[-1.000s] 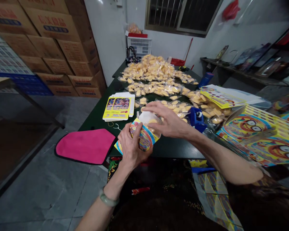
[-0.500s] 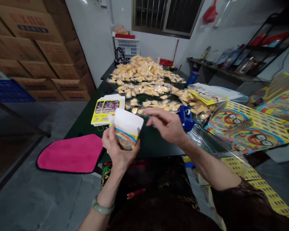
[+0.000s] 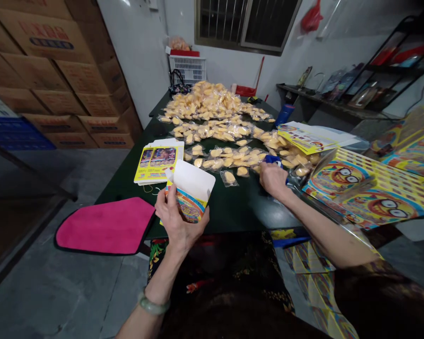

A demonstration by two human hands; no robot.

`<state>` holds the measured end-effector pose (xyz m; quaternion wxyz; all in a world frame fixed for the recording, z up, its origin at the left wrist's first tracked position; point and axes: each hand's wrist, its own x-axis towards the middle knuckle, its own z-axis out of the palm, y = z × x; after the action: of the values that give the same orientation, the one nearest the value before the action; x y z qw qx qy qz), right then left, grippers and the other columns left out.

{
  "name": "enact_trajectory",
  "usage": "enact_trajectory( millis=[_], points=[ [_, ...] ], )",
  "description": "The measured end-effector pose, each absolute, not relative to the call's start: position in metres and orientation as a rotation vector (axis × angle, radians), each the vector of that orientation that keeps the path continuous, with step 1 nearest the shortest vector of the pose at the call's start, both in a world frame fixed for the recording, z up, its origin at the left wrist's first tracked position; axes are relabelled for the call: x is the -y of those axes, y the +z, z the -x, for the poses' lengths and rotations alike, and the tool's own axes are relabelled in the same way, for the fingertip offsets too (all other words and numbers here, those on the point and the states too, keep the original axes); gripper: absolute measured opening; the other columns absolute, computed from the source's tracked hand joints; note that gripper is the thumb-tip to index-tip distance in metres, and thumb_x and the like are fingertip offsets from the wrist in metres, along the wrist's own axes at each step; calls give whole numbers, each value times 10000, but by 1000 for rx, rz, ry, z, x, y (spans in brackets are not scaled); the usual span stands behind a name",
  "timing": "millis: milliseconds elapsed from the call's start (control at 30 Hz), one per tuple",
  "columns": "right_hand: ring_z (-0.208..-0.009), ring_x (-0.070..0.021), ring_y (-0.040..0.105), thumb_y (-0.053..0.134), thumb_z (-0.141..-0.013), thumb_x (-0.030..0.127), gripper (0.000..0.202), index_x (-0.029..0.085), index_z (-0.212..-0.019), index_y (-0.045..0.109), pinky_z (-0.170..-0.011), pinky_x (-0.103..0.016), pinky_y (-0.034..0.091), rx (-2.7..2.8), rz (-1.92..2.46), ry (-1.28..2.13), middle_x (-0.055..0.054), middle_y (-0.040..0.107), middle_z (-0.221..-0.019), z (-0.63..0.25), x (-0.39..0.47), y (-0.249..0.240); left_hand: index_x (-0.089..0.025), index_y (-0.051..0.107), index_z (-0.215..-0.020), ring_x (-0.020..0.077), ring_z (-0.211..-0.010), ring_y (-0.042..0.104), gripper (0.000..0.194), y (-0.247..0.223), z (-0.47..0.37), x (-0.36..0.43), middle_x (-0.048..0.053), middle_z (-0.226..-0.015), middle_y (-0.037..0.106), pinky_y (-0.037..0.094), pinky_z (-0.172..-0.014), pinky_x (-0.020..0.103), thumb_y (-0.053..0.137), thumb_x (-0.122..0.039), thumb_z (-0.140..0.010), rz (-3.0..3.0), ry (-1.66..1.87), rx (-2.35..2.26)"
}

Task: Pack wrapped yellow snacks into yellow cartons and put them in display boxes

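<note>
My left hand [image 3: 182, 221] is wrapped round a small printed paper box [image 3: 192, 200] with its white flap raised, tilted above the near table edge. My right hand [image 3: 273, 179] is at a blue tape dispenser [image 3: 273, 160], its fingers curled in against it. The hand covers most of the dispenser, and whatever the fingertips pinch is hidden. Flattened yellow boxes [image 3: 158, 162] lie stacked left of the held box. In front of both hands, clear-wrapped yellow pieces [image 3: 229, 177] lie in rows, with a large heap [image 3: 212, 101] of them behind.
Printed yellow cartons [image 3: 367, 188] stand at the right table edge, with flat printed sheets [image 3: 304, 137] behind them. A pink padded cover [image 3: 106, 226] juts out at the left. Brown cartons [image 3: 49, 70] are piled along the left wall. More printed cartons [image 3: 318, 287] sit on the floor at right.
My right hand has moved right, from near the held box to the tape dispenser, and its fingers have curled in. Two wrapped pieces it hid now show. The left hand keeps the box, shifted slightly right.
</note>
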<state>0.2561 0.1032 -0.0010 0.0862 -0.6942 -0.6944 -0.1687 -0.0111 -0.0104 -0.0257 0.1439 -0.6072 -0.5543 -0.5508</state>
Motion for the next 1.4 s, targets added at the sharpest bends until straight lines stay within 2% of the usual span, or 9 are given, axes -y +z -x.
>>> enact_trajectory(
  millis=[200, 467, 567, 700, 833, 967, 1100, 1233, 1400],
  points=[
    [-839, -249, 492, 360, -919, 147, 293, 118, -974, 647, -674, -341, 314, 1966, 1624, -798, -146, 642, -864, -242, -116, 5, -164, 301, -1402, 358, -1155, 443, 931, -26, 6, 10, 185, -1246, 405, 405, -936, 520, 723, -434, -617, 1757, -1582, 1574],
    [-896, -227, 469, 465, -861, 131, 196, 177, -856, 656, -752, -332, 344, 2399, 1084, -692, -112, 614, -938, -215, -113, -52, -194, 270, -1419, 358, -1184, 432, 958, -28, 11, 11, 166, -1272, 389, 400, -961, 529, 731, -405, -606, 1799, -1618, 1568],
    [-1096, -274, 442, 459, -827, 104, 237, 128, -977, 641, -854, -370, 363, 2472, 1080, -571, -189, 541, -1192, -224, -104, -55, -202, 261, -1423, 358, -1191, 429, 964, -28, 13, 11, 165, -1282, 383, 397, -967, 531, 727, -404, -604, 1822, -1615, 1565],
    [-1276, -326, 348, 501, -732, 89, 549, 79, -1281, 500, -973, -424, 334, 2658, 1135, -390, -233, 381, -1407, -233, -101, -46, -203, 260, -1424, 355, -1203, 423, 951, -28, 14, 9, 169, -1288, 384, 394, -974, 529, 720, -392, -613, 1838, -1616, 1577],
    [-1287, -324, 365, 412, -867, 165, 494, 138, -1357, 464, -982, -436, 328, 2643, 1206, -412, -208, 384, -1434, -224, -116, -43, -189, 278, -1415, 352, -1185, 434, 934, -28, 12, 7, 173, -1279, 394, 402, -960, 527, 712, -405, -617, 1851, -1591, 1583],
    [-1163, -267, 502, 319, -933, 213, 405, 165, -1229, 591, -937, -391, 376, 2520, 1264, -243, -167, 565, -1277, -213, -133, -37, -171, 300, -1404, 348, -1179, 440, 912, -26, 13, 7, 178, -1271, 403, 406, -955, 520, 706, -408, -623, 1863, -1590, 1619],
    [-960, -220, 591, 421, -887, 256, 268, 174, -984, 656, -845, -355, 452, 1939, 1256, 45, -103, 672, -1030, -217, -143, -2, -182, 300, -1401, 332, -1185, 447, 917, -23, 18, 8, 168, -1277, 406, 408, -964, 493, 721, -398, -616, 1957, -1591, 1554],
    [-559, -134, 509, 583, -752, 339, 142, 202, -787, 581, -517, -273, 448, 1434, 1032, 495, 13, 585, -677, -227, -144, 47, -208, 299, -1395, 324, -1175, 458, 902, -19, 18, 8, 156, -1281, 413, 411, -943, 472, 721, -389, -618, 2051, -1494, 1535],
    [-443, -84, 436, 676, -669, 392, 252, 225, -734, 499, -377, -202, 315, 1226, 857, 909, 59, 498, -588, -225, -128, 80, -192, 360, -1356, 357, -1132, 468, 833, -13, 14, 8, 182, -1282, 414, 405, -879, 474, 711, -366, -620, 2091, -1266, 1595]
  ],
)
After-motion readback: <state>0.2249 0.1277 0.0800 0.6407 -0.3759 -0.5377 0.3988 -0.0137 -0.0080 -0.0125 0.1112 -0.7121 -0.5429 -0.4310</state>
